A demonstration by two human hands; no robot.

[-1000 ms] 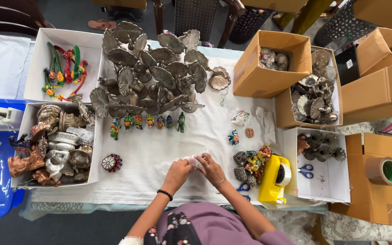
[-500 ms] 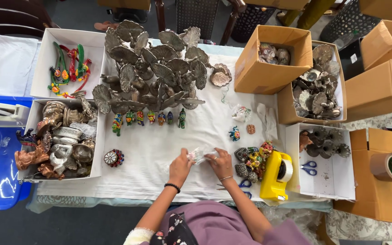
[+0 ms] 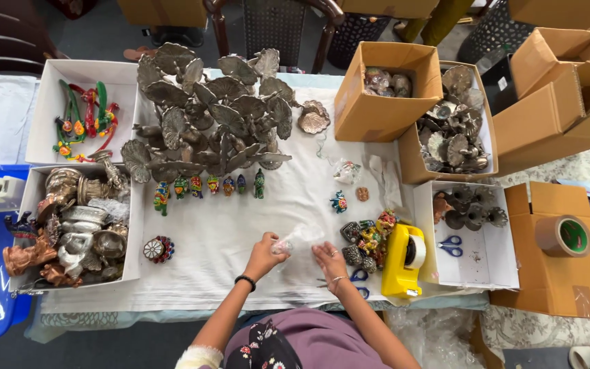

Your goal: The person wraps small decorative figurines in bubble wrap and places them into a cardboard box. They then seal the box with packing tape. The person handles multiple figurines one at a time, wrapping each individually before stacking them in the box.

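Hands shifted slightly apart: left hand and right hand pinch a clear plastic pouch near the tablecloth's front edge. Risk: thin film slipping, contents dropping.

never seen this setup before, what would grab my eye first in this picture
The big heap of grey metal leaf-shaped pieces at the top middle of the white-covered table stands out first. Near the front edge, the left hand and right hand hold a small clear plastic bag between them, beside a bright yellow tape dispenser on the right.
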